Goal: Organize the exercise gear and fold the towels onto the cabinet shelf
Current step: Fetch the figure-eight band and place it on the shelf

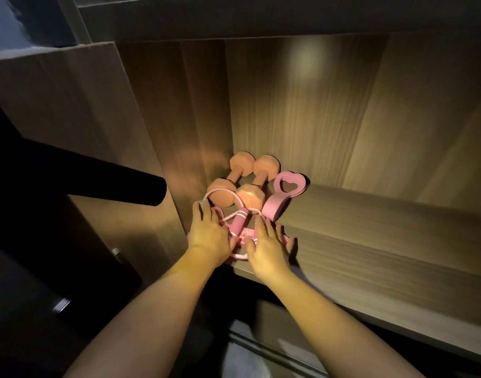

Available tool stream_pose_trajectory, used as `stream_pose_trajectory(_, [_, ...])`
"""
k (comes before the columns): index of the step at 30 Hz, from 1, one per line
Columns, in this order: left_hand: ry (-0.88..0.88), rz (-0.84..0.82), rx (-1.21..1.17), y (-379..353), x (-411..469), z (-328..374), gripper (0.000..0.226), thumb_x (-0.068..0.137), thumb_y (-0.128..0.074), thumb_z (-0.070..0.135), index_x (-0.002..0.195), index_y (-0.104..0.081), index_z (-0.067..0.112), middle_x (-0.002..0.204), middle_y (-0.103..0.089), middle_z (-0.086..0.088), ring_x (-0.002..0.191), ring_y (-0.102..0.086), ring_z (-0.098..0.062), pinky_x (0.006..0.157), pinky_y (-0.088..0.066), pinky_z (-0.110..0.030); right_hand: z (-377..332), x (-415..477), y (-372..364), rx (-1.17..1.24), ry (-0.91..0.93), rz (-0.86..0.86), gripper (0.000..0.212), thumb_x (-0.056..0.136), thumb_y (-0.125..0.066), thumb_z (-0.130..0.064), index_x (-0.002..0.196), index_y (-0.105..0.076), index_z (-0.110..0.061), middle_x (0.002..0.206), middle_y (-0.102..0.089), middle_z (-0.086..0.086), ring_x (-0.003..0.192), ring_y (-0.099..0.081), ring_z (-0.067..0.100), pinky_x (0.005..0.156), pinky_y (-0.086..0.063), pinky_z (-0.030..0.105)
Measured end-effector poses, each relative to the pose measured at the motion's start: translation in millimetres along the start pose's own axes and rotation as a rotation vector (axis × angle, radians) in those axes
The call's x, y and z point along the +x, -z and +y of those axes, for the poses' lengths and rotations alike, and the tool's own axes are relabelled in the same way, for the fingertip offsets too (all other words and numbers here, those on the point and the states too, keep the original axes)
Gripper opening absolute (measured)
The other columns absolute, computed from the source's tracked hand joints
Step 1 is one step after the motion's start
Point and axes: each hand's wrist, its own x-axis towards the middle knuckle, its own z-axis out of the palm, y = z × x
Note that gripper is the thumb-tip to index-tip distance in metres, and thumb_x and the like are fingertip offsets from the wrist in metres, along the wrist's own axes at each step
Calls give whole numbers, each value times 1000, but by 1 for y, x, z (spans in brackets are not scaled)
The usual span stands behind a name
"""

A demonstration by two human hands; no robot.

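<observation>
My left hand point(209, 234) and right hand point(269, 248) lie flat, fingers straight, on the pink skipping rope point(240, 220) at the shelf's point(383, 241) front left corner. Behind it lie 2 orange dumbbells point(235, 176), with a pink heart-shaped gripper point(280, 205) just right of them.

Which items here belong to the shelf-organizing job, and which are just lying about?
Job: dumbbells, pink heart-shaped tool, pink jump rope under left hand and right hand, cabinet shelf.
Lying about: black tube at left, off the shelf.

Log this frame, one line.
left hand flat on jump rope | right hand flat on it | dumbbells, heart tool behind
</observation>
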Motion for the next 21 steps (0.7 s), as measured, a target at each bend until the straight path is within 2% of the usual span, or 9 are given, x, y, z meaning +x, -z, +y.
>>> stream_pose_trajectory(2, [-2,23,-1,2,0,3,64,102,-14,53,146,-42,16,154,-35,-16,147,-15,-40,116,-1,-62,4,-1,3,-14,0,22,63,101,-37,-43,156,-14,-23,163,-18,1,149,-15,26,119,-12,52])
stream_pose_trajectory(5, [-42,145,-122,0,-3,10,60,102,-20,49,151,-29,16,148,-46,-10,143,-30,-32,115,0,-63,13,-4,12,-58,-8,36,63,100,-34,-46,156,-14,-26,159,-26,4,146,-22,27,118,-18,49])
stream_pose_trajectory(8, [-66,171,-193,0,-4,18,60,103,-24,44,155,-13,17,150,-43,-8,145,-26,-30,115,9,-64,23,-9,18,-112,-5,-22,61,101,-30,-46,156,-9,-32,161,-21,2,148,-15,27,119,-12,50])
stream_pose_trajectory(13, [-82,124,-185,-1,-3,20,67,100,-38,38,156,-8,17,155,-36,-7,147,-23,-30,114,9,-62,33,-11,21,-98,10,-116,61,103,-28,-47,157,-8,-26,164,-13,4,151,-2,28,122,-6,44])
stream_pose_trajectory(16, [-129,170,-147,-6,-5,16,74,98,-46,34,156,-4,17,157,-33,-8,147,-23,-29,115,8,-62,29,-11,19,-21,14,-121,61,104,-30,-44,157,-7,-26,163,-13,7,150,3,32,120,-6,41])
stream_pose_trajectory(21, [-140,178,-143,-18,-1,6,75,97,-53,32,156,-7,22,155,-36,-7,147,-24,-30,117,-1,-62,23,-10,15,23,7,-112,61,104,-32,-43,157,-7,-26,163,-13,11,150,4,36,120,-4,41])
